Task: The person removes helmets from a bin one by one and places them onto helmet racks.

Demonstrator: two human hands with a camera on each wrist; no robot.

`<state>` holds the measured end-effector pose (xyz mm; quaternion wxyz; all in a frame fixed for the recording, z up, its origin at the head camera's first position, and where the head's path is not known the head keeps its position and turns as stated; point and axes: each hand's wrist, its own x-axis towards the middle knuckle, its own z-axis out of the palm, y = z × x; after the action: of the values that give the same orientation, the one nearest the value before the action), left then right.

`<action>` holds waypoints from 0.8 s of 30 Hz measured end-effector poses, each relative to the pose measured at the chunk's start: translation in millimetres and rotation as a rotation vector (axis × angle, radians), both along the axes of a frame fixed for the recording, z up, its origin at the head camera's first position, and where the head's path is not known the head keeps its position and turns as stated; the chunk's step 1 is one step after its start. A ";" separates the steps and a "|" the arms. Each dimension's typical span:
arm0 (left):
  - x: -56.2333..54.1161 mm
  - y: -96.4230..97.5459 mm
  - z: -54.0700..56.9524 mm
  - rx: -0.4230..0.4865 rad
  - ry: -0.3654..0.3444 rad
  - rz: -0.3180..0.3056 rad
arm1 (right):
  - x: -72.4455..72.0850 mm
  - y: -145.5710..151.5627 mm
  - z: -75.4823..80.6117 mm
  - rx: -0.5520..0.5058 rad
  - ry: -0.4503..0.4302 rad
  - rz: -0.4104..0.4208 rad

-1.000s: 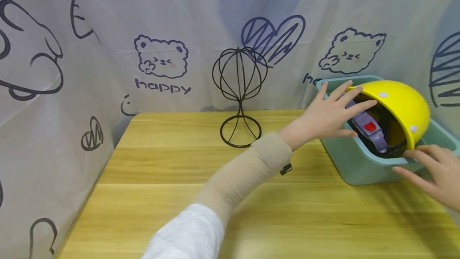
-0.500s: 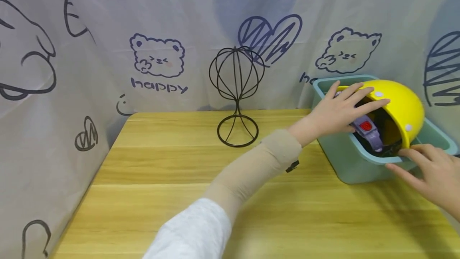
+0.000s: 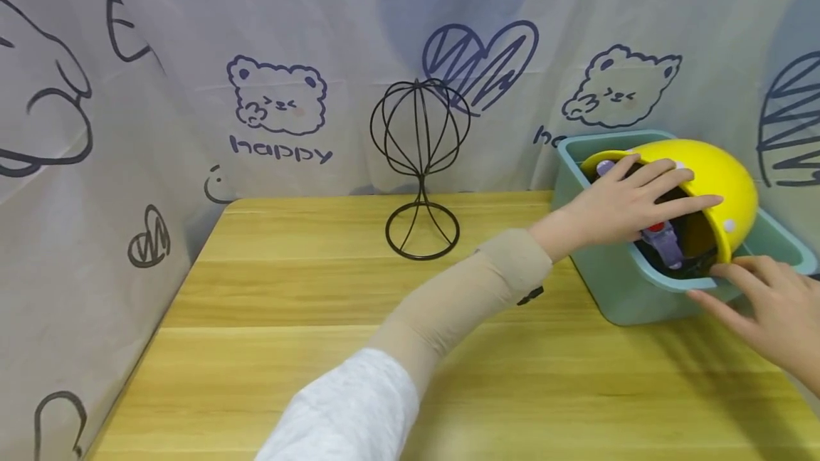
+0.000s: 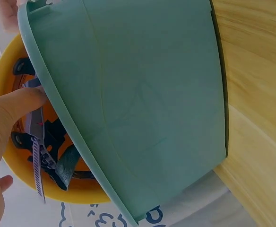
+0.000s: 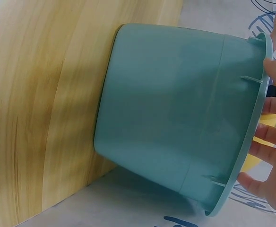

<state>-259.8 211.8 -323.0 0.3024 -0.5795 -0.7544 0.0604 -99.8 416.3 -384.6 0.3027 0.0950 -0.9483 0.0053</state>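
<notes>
A yellow helmet (image 3: pixel 717 176) lies tilted in a blue-green plastic bin (image 3: pixel 608 276), its hollow side turned toward me. Inside it sit dark straps and a purple adjuster (image 3: pixel 666 244) with a red mark. Across the helmet's opening reaches my left hand (image 3: pixel 628 205), fingers spread and fairly straight, fingertips at the yellow edge. In the left wrist view one digit (image 4: pixel 22 101) extends over the purple adjuster. My right hand (image 3: pixel 771 304) is at the near right, fingertips by the helmet's lower edge and thumb by the bin rim. The bin hides the helmet's underside.
A black wire stand (image 3: pixel 422 187) with a round cage top and ring base stands at the table's back middle. The wooden table (image 3: pixel 288 361) meets a white cloth (image 3: pixel 186 20) with drawings behind and at left.
My left hand has moved right, farther across the helmet's opening, its fingers now over the adjuster and yellow edge. My right hand has stayed by the helmet's near edge. The view shifted slightly.
</notes>
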 end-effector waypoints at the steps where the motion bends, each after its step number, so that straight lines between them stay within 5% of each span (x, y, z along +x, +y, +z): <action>1: 0.0 0.6 0.2 -0.005 0.001 -0.007 | 0.4 0.3 -0.5 -0.007 0.004 0.010; 13: -8.5 0.3 1.8 -0.063 -0.025 0.006 | 0.4 -0.9 -0.9 0.029 0.014 -0.021; 24: -18.0 0.2 2.8 -0.049 -0.086 0.127 | 1.7 -0.7 -0.1 0.056 -0.004 -0.058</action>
<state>-277.7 212.0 -320.2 0.2510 -0.5399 -0.8001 0.0728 -98.1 415.6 -384.7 0.2979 0.0760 -0.9511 -0.0300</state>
